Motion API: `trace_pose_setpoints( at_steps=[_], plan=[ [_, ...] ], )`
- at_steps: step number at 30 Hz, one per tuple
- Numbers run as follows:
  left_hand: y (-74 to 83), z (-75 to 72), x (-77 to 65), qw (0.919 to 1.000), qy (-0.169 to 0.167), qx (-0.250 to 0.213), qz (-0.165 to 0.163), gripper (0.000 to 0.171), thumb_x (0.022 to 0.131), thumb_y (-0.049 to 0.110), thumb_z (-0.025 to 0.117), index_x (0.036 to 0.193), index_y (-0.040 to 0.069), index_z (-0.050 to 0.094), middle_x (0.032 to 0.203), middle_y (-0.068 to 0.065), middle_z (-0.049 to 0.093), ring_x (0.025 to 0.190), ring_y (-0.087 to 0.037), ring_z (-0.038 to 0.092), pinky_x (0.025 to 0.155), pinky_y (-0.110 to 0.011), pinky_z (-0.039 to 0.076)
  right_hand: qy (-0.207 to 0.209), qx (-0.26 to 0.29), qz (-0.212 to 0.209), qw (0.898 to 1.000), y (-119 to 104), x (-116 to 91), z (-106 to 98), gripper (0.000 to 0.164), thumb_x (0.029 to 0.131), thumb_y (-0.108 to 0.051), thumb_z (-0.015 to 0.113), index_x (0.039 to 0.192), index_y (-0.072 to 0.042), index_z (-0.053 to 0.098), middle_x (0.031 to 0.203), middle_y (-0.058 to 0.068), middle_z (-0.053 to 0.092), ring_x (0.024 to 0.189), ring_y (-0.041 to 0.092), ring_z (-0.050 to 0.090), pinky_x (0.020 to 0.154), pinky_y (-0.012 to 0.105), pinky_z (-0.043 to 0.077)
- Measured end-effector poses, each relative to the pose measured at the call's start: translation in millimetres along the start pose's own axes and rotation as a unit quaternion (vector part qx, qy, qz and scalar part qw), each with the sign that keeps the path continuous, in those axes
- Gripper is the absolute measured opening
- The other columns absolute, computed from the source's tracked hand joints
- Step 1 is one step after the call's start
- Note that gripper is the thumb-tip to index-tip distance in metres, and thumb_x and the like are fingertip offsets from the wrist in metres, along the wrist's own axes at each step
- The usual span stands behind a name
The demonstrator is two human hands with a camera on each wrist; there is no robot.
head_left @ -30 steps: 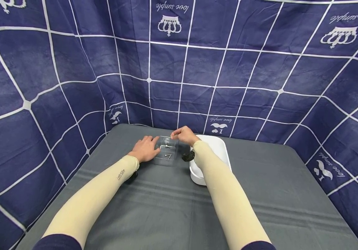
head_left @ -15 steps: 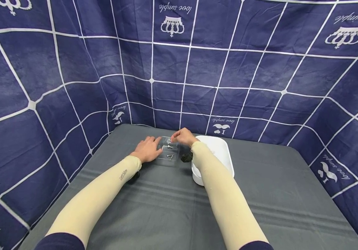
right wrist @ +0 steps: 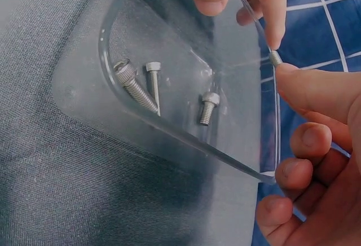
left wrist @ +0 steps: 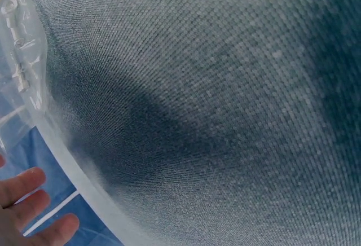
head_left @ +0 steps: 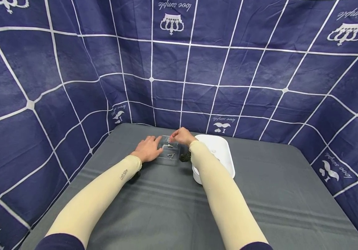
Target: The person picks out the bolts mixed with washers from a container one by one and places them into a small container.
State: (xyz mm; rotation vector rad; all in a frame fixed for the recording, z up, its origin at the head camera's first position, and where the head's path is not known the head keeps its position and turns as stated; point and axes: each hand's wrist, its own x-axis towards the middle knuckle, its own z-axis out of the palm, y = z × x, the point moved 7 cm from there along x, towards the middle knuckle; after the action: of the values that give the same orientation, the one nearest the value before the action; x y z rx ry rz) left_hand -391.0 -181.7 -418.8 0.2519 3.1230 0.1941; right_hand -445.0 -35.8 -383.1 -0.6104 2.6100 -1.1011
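My right hand (head_left: 183,136) pinches a small silver screw (right wrist: 275,58) between its fingertips above the far part of a clear plastic box (head_left: 166,161). Its other fingers curl loosely underneath. The left hand (head_left: 146,148) rests at the box's left side, thumb and index finger spread over it and the remaining fingers extended. A left fingertip overlaps the far end of the screw in the right wrist view. Inside the box lie a thick socket-head bolt (right wrist: 135,88), a thinner bolt (right wrist: 154,82) beside it, and a short bolt (right wrist: 208,108) farther back.
Close to the box's right stands a white plastic tub (head_left: 221,147), partly covered by my right sleeve. Both stand on a grey cloth-covered table (head_left: 166,208). A blue curtain with white lines (head_left: 216,69) rises behind the table and along its sides.
My right fingertips have shifted a little left and lower over the box, with the screw pinched throughout. The left hand stays at the box's side. The whole head view has shifted slightly.
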Motion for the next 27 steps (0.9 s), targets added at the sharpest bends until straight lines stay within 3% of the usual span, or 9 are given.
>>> trace_pose_setpoints(
  at_steps=[13,27],
  plan=[
    [-1.2,-0.7,0.2,1.0000,-0.003,-0.001,-0.001,0.067,0.102,0.043,0.050,0.159,0.013,0.032,0.153,-0.018,0.043,0.144,-0.036,0.037,0.112,-0.059,0.035,0.005,-0.017,0.006,1.000,1.9,4.4,2.8,0.015,0.090,-0.018,0.073,0.096,-0.007,0.080,0.108,0.005,0.076,0.105,0.019,0.064,0.093,0.036,0.052],
    [-0.9,-4.4,0.4,0.9999,-0.004,0.002,0.010,0.067,0.101,0.042,0.053,0.158,0.011,0.034,0.152,-0.020,0.044,0.144,-0.036,0.037,0.112,-0.059,0.035,0.004,-0.024,-0.024,0.999,2.1,-8.2,-16.1,0.013,0.089,-0.017,0.073,0.094,-0.007,0.080,0.099,0.003,0.077,0.095,0.014,0.065,0.087,0.029,0.051]
  ],
)
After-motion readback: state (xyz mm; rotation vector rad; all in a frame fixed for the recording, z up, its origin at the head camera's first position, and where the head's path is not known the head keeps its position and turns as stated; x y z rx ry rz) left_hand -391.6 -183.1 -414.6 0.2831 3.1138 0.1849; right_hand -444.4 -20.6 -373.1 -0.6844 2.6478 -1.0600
